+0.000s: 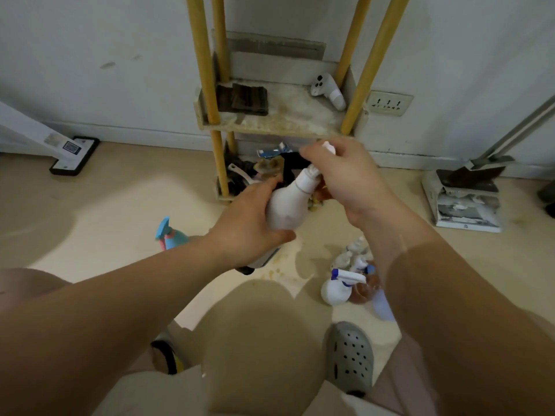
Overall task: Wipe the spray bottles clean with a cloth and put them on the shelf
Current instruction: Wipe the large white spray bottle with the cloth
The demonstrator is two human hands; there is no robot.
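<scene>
A: Bottle first?
B: White spray bottle (288,205), smooth plastic, rounded body narrowing to a ribbed neck. It is tilted and held in the air in front of the shelf (279,123). Left hand (249,226) wraps the body, fingers curled round it. Right hand (345,175) curls over the trigger head and hides most of it.
A: Shelf?
B: Round yellow posts, pale stained board. A folded dark cloth (247,99) lies on its left side, a white controller (327,91) on its right. The bottom level is crammed with dark clutter I cannot make out.
A: Around it?
B: Smooth beige floor (105,205). Blue spray bottle (169,235) stands beside the left wrist, partly covered by the arm. White bottle with blue trigger (336,288) sits in a blurred cluster by the right forearm, count unclear. Grey perforated clog (350,358) is below that. Wall socket (389,103) is right of the shelf, and a worn box (465,205) further right.
</scene>
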